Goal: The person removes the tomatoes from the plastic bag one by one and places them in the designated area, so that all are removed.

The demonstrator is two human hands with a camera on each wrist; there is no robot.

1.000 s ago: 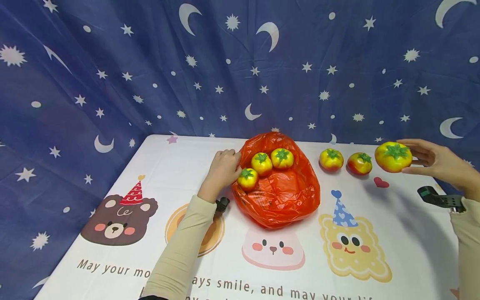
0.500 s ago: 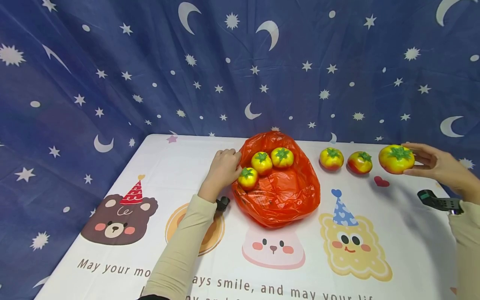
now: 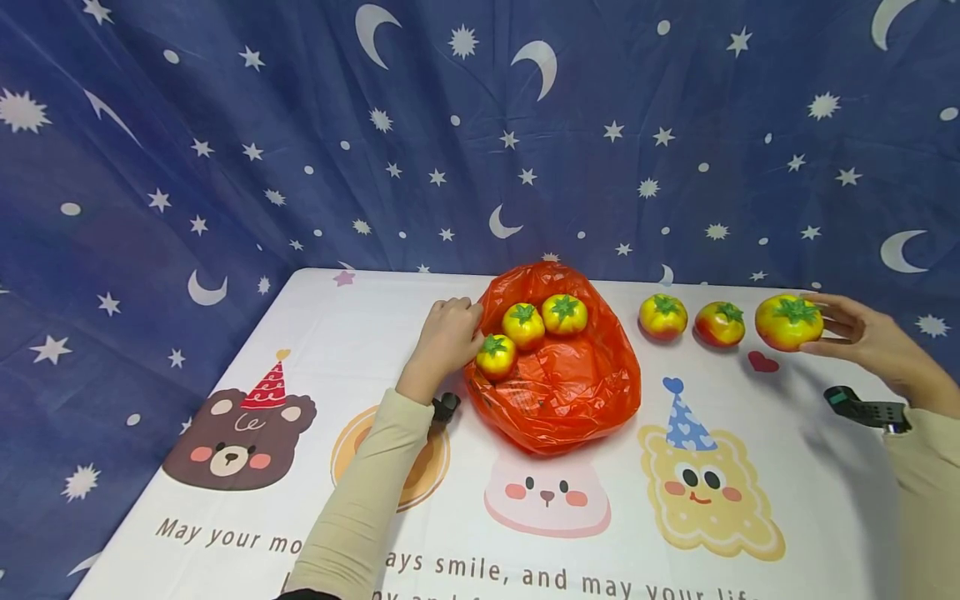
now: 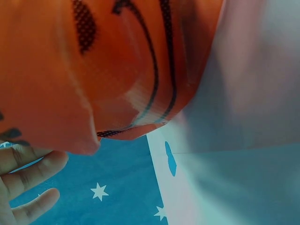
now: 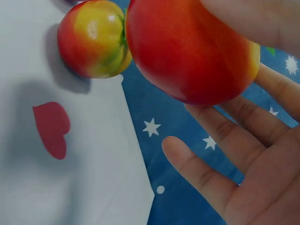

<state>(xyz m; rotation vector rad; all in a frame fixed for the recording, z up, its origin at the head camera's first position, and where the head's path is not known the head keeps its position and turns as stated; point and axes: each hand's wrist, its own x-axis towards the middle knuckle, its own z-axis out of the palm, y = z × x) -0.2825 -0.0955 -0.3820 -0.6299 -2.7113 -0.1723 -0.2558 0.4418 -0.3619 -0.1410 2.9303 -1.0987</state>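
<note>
My right hand (image 3: 873,337) holds a yellow-and-red tomato (image 3: 787,323) with a green leafy top, pinched between thumb and fingers above the table's right side. In the right wrist view the held tomato (image 5: 187,51) shows its red underside, with the little finger (image 5: 197,173) extended away from it. My left hand (image 3: 445,342) grips the left rim of an open red plastic bag (image 3: 558,400). Inside the bag, three similar tomatoes (image 3: 523,326) sit toward its left and back. The left wrist view shows the bag's printed outside (image 4: 122,79) close up, fingers beside it.
Two more tomatoes stand in a row right of the bag, one nearer it (image 3: 663,318) and one beside the held tomato (image 3: 720,325). A white cloth with cartoon prints covers the table (image 3: 645,517). A blue starry curtain (image 3: 450,167) hangs right behind the table.
My right hand, with the tomato in its grip, has sunk slightly, and its forearm has shifted a little left. My left hand and the bag have stayed in place.
</note>
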